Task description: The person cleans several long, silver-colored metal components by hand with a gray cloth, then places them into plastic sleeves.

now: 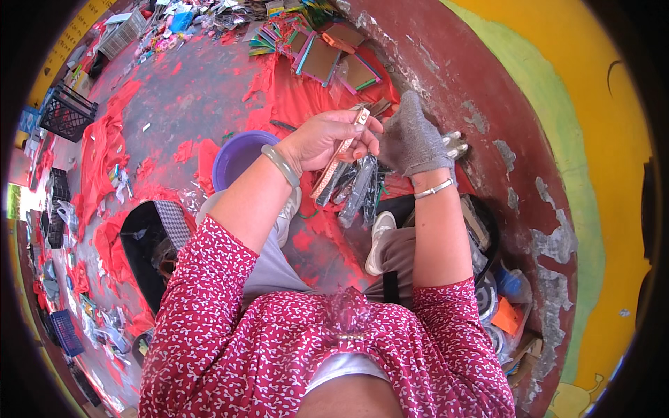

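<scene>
My left hand [327,138] is bare, with a pale bangle on the wrist, and grips a narrow flat strip [341,150] that slants down from its fingers. My right hand [412,139] wears a grey knitted glove and a thin silver bracelet; it is closed beside the strip's upper end, but what it grips is hidden. Below both hands a bundle of shiny dark strips [357,188] lies between my white shoes.
A purple basin [237,157] sits left of my knee. Several framed mirrors [327,56] lie on the red-stained floor ahead. A black bag [150,237] rests at my left. A peeling maroon wall base [502,139] runs at right, tape rolls [488,299] beside it. Crates [66,111] stand far left.
</scene>
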Demonstrator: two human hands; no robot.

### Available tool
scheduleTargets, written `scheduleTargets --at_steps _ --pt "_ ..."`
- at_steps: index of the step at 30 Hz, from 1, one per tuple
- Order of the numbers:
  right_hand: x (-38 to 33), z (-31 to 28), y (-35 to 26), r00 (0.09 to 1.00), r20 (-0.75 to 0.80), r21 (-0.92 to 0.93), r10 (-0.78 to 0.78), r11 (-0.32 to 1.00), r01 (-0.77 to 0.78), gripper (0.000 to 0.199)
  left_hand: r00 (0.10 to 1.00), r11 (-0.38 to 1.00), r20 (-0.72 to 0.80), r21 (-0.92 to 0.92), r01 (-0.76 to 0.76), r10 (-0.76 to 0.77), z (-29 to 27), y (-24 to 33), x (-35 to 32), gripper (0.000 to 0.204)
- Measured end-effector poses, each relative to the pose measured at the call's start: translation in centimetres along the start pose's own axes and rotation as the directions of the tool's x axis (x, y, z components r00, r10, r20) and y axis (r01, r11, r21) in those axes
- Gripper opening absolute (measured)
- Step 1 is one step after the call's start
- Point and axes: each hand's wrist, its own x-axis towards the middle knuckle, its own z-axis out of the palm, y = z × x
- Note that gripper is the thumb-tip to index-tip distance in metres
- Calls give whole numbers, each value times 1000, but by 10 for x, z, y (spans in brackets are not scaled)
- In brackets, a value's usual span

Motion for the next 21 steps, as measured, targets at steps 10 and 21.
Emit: scheduleTargets --at_steps 10,21 --pt "-16 3 -30 940 -175 401 -294 850 341 39 977 879 -25 432 202 -213 -1 -4 5 19" --pt "-13 -25 -21 805 561 622 193 -740 -256 45 998 866 31 500 30 -52 19 11 -6 34"
